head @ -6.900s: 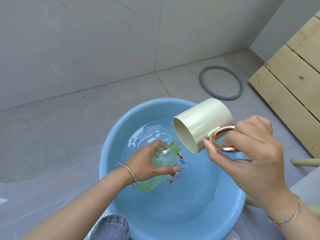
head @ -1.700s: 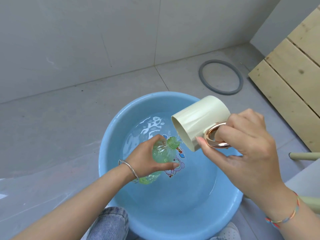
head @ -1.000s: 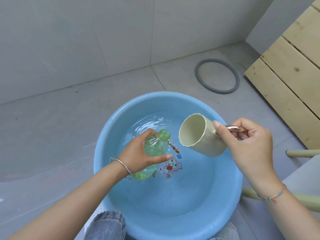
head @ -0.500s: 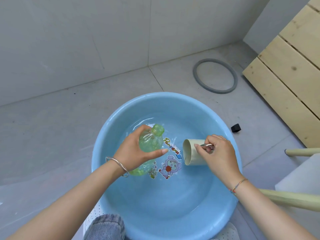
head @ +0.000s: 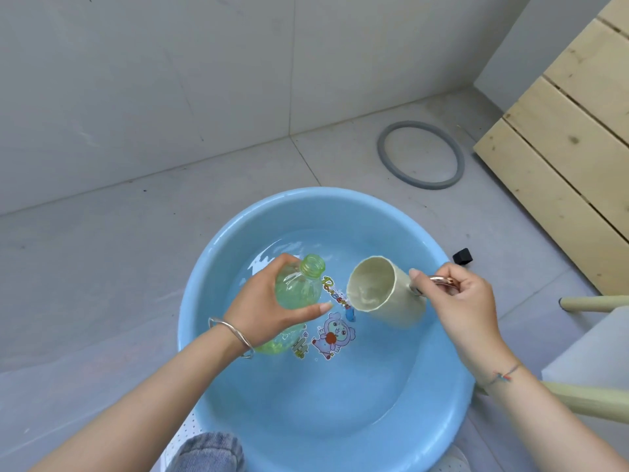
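A light blue basin (head: 204, 287) with water in it sits on the grey floor, a cartoon sticker (head: 333, 335) on its bottom. My left hand (head: 269, 308) grips a green transparent bottle (head: 299, 287), uncapped and tilted over the water. My right hand (head: 459, 301) holds a cream mug (head: 384, 294) by its rose-gold handle (head: 442, 281). The mug lies tilted low in the basin with its mouth facing the bottle, and water shows inside it.
A grey rubber ring (head: 420, 155) lies on the floor beyond the basin. A small black object (head: 463, 256) sits by the basin's right rim. Pale wooden planks (head: 571, 144) lean at the right. Pale green legs (head: 592, 304) of a seat stand at the right edge.
My right hand lowered the mug from pouring above the bottle's mouth into the basin's water, and now it comes up tilted with water inside. My left hand kept hold of the bottle.
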Demonstrator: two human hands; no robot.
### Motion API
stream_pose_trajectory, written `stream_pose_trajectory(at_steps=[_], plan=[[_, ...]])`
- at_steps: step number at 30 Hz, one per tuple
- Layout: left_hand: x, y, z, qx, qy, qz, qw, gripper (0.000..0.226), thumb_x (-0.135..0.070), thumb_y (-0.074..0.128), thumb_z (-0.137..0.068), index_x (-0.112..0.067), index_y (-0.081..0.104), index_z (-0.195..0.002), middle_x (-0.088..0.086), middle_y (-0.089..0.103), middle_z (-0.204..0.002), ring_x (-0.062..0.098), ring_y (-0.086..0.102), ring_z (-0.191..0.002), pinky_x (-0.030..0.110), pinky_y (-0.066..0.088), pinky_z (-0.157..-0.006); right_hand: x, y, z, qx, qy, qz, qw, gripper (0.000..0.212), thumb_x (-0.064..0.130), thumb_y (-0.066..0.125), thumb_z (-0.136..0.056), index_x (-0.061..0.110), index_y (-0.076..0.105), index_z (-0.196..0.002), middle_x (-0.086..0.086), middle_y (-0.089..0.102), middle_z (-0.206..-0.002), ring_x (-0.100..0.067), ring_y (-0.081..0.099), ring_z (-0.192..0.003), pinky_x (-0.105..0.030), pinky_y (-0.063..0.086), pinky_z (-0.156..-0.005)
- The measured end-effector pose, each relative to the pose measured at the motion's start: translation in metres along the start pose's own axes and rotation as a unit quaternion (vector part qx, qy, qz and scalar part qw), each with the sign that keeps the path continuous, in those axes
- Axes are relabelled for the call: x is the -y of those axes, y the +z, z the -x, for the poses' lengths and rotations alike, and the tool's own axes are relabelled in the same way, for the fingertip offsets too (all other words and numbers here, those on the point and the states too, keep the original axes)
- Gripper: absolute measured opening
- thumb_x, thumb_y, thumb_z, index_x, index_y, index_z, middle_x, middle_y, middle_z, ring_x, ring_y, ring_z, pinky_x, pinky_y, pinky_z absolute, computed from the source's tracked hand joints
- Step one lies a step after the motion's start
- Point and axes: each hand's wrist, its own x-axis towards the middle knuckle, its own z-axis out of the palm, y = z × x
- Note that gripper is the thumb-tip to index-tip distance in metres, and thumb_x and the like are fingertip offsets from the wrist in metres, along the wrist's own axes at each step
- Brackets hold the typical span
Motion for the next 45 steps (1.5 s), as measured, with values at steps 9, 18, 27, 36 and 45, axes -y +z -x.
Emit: stream_pose_trajectory(at_steps=[9,18,27,36,45], plan=[[-0.004,0.004,0.003,0.020,0.005,-0.028,0.999,0.064,-0.068,0.071,-0.053,-0.038,0.047,-0.105,-0.030,0.054,-0.103,-0.006,0.052,-0.099,0.003,0.035,-0.080,0.060,-0.012,0.014,-0.021,-0.051,-0.106,0.993,0.042,0.013,0.072,-0.079,0.005,0.038,-0.058,0.012,0.041,-0.041,-0.006,0.031,-0.048,-0.015,0.024,-0.046],[-0.007,0.010,0.003,0.032,0.023,-0.042,0.998,0.062,-0.057,0.080,-0.062,-0.031,0.051,-0.109,-0.021,0.059,-0.104,0.005,0.055,-0.100,0.023,0.043,-0.088,0.083,-0.013,0.024,-0.004,-0.138,-0.042,0.989,0.040,0.020,0.077,-0.075,0.013,0.043,-0.056,0.008,0.041,-0.050,-0.004,0.035,-0.049,-0.015,0.029,-0.050],[-0.012,0.011,0.006,0.042,0.022,-0.038,0.998,0.058,-0.052,0.082,-0.063,-0.036,0.046,-0.105,-0.025,0.055,-0.100,0.000,0.051,-0.096,0.016,0.039,-0.083,0.089,-0.012,0.028,-0.003,-0.225,0.036,0.974,0.037,0.023,0.073,-0.075,0.010,0.042,-0.058,-0.004,0.040,-0.061,-0.001,0.037,-0.053,-0.009,0.028,-0.052],[-0.013,0.009,0.007,0.044,0.018,-0.040,0.998,0.059,-0.052,0.082,-0.063,-0.038,0.044,-0.106,-0.030,0.051,-0.100,-0.002,0.049,-0.097,0.000,0.033,-0.078,0.090,-0.012,0.029,-0.009,-0.287,0.103,0.952,0.037,0.023,0.073,-0.076,0.012,0.043,-0.057,0.001,0.040,-0.063,-0.013,0.037,-0.061,-0.014,0.027,-0.058],[-0.014,0.010,0.006,0.043,0.022,-0.035,0.998,0.058,-0.052,0.082,-0.063,-0.037,0.046,-0.105,-0.030,0.052,-0.100,-0.002,0.049,-0.095,0.002,0.034,-0.077,0.094,-0.011,0.032,-0.015,-0.325,0.136,0.936,0.037,0.021,0.074,-0.077,0.009,0.043,-0.058,0.004,0.042,-0.060,-0.015,0.039,-0.064,-0.013,0.029,-0.060]])
